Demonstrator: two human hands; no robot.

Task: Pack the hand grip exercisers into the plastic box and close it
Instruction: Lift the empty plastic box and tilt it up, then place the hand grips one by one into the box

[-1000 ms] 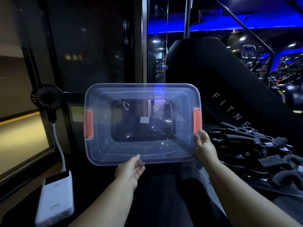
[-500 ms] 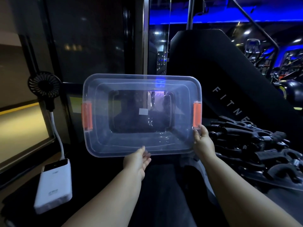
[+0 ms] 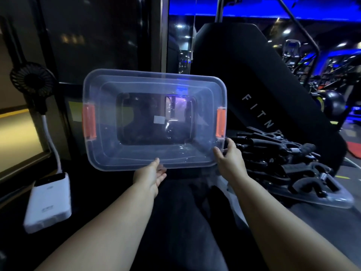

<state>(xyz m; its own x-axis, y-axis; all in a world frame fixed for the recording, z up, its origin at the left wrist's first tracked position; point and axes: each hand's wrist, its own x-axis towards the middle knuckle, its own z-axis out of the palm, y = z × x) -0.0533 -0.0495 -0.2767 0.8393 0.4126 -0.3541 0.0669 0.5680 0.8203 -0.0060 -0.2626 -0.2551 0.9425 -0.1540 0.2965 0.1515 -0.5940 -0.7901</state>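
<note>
I hold the clear plastic box (image 3: 125, 155) up in front of me, tipped on its side so the empty inside faces me. An orange latch (image 3: 89, 122) sits on its left end and another orange latch (image 3: 221, 122) on its right end. My left hand (image 3: 150, 177) pinches the middle of the lower rim, thumb in front. My right hand (image 3: 230, 157) grips the lower right corner just under the latch. A pile of several black hand grip exercisers (image 3: 289, 163) with steel springs lies to the right, on the clear lid (image 3: 340, 200).
A white power bank (image 3: 48, 200) lies at the lower left, cabled to a small black fan (image 3: 32, 79). A black padded gym machine (image 3: 254, 79) rises behind the box. My dark-clothed legs (image 3: 185, 222) are below the box.
The box has risen a little in view and now tilts slightly, with its left end higher. Both hands keep their hold on the lower rim and corner.
</note>
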